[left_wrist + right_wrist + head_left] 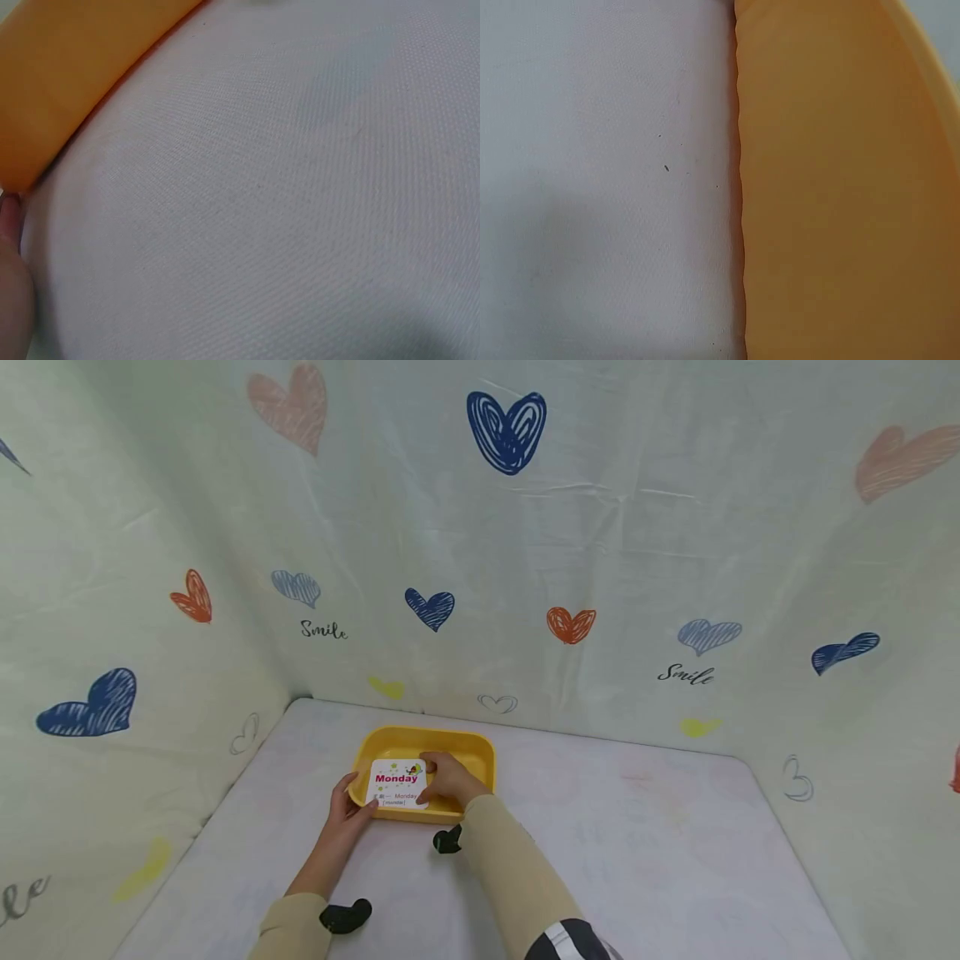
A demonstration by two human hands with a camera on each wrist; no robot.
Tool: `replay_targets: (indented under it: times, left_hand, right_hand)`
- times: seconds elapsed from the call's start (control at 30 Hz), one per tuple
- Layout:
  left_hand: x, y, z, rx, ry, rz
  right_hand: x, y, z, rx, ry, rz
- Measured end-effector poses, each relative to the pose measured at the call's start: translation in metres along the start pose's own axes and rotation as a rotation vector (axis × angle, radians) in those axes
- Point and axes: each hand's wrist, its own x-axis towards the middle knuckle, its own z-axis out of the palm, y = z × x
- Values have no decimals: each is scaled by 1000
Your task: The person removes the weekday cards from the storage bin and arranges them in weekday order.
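A shallow yellow plastic tray (427,740) stands near the back of the table. At its front-left corner my left hand (345,820) grips the tray, fingers at the left side and thumb at the front. In the left wrist view, part of that hand (13,281) meets the outer wall of the tray (67,71). My right hand (452,778) reaches over the tray and pinches the right side of a white flashcard (392,790), printed "Monday", in its left half. Only the wall of the tray (847,195) and the tabletop appear in the right wrist view; the right fingers are out of it.
The table (630,843) has a white, faintly patterned cover. A pale curtain (630,543) printed with hearts and "Smile" hangs behind it and at both sides. Dark straps (347,917) circle the wrists.
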Motion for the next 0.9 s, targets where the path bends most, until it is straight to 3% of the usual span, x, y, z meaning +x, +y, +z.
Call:
replay_targets:
  times: [0.43, 0.7, 0.9]
  left_hand:
    - [-1, 1, 0, 41, -21, 19]
    - [-1, 4, -1, 35, -24, 12]
    - [-1, 5, -1, 35, -26, -3]
  right_hand:
    - [5, 8, 0, 2, 11, 2]
    - [0, 4, -2, 70, 29, -9]
    - [3, 5, -3, 156, 36, 43]
